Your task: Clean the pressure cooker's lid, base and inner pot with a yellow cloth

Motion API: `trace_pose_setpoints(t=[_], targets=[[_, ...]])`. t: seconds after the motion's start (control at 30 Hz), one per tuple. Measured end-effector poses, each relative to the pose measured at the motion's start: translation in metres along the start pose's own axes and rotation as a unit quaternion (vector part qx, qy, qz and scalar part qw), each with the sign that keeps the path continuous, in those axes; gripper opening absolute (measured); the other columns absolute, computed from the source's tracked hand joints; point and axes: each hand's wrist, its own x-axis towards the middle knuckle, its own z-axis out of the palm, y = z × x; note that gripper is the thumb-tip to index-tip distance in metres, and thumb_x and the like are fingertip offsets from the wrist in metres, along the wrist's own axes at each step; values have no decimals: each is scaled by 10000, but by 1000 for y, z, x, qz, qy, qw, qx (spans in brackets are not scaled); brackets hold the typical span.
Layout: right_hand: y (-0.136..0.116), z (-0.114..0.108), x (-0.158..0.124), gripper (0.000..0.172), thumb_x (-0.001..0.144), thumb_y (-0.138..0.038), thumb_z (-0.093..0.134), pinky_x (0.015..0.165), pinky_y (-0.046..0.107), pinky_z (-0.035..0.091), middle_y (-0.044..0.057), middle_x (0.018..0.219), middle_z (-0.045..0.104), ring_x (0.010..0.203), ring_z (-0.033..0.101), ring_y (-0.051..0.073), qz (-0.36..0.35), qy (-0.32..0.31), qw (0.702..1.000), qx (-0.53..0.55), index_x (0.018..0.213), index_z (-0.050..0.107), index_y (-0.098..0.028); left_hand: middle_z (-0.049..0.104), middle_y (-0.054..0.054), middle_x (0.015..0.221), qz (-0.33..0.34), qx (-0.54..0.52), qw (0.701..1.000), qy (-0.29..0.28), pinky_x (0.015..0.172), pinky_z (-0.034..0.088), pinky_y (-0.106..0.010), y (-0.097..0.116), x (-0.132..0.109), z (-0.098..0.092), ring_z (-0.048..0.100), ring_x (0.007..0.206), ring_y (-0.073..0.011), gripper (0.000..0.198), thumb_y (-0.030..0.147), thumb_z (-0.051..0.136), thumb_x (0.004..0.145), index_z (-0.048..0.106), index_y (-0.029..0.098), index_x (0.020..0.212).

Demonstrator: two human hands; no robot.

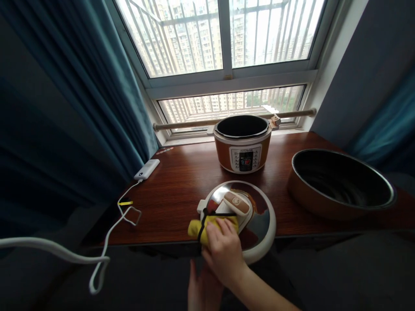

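The round cooker lid (264,220), with a white rim and brown handle, lies at the table's front edge, its near side jutting past the edge. My right hand (223,246) is closed on a yellow cloth (197,228) with black edging and presses it against the lid beside the handle. Below the table edge, my left hand (205,287) reaches up under my right hand. Its thumb shows, but the other fingers are hidden, so whether it touches the lid cannot be made out.
An open multicooker body (223,151) with a control panel stands behind the lid. To the right sits a large brown pot (311,203) with a dark inside. A white power bank (147,169) with a white cable (110,235) lies at the left of the wooden table (175,190).
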Motion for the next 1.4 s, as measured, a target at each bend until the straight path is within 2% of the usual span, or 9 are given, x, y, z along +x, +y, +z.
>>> trace_pose_setpoints(t=[0.3,0.43,0.57,0.7,0.87,1.0,1.17,1.3,1.4], targets=[[4,-24,-3,328,709,-167,532,905,406,422,96,1009,627,1008,535,259,77,5,982,170,1031,591,-155,680,-104,1033,-56,-150,984,83,962,345,-494,7,-1,14,603,1007,-291,430,528,418,835,697,222,951],[12,-49,12,195,807,-316,502,619,279,470,38,722,621,684,587,179,269,-40,899,344,822,596,-146,669,-140,1052,-30,-182,979,87,1016,271,-477,6,1,23,619,970,-283,572,624,376,810,680,181,1007],[24,-81,25,314,838,-419,473,631,287,493,54,795,643,734,614,192,310,29,817,485,931,566,-134,654,-145,1085,-53,-163,982,77,1021,264,-471,8,-1,18,598,1019,-285,548,599,384,824,668,175,1022],[38,-100,34,339,839,-324,505,826,359,470,72,1034,624,948,582,219,198,187,923,272,1149,511,-189,674,-150,986,-77,-11,980,185,947,354,-461,21,-6,8,613,968,-288,430,497,470,827,654,145,993],[59,-76,38,443,727,-125,573,967,511,364,71,1226,559,1157,442,293,25,30,998,41,1156,565,-231,610,-38,970,171,241,889,351,962,350,-350,53,-13,28,511,1079,-258,269,296,646,718,620,219,974],[63,-50,32,459,680,-13,492,967,481,388,63,1169,604,1139,463,271,15,49,998,23,1079,616,-202,534,-54,1166,319,428,813,233,1046,258,-379,85,-7,79,431,1166,-281,340,244,659,699,616,241,1036],[46,-51,32,418,708,-11,416,952,400,425,67,1095,636,1072,525,221,-27,41,995,90,1022,635,-181,475,-54,1324,322,487,810,58,1093,131,-444,104,28,130,299,1291,-303,406,224,626,737,604,247,1142],[44,-70,28,514,699,-59,467,1018,384,379,99,1268,525,1196,459,213,-27,-20,976,217,1203,506,-153,422,-52,1383,264,546,794,-26,1090,104,-444,99,58,133,265,1317,-288,461,261,544,808,501,260,1268],[59,-76,8,413,742,-77,429,980,395,420,103,1244,538,1162,499,214,51,84,966,237,1134,524,-168,471,-82,1326,246,621,743,-43,1047,222,-432,99,70,118,365,1243,-293,503,307,555,800,468,264,1294]])
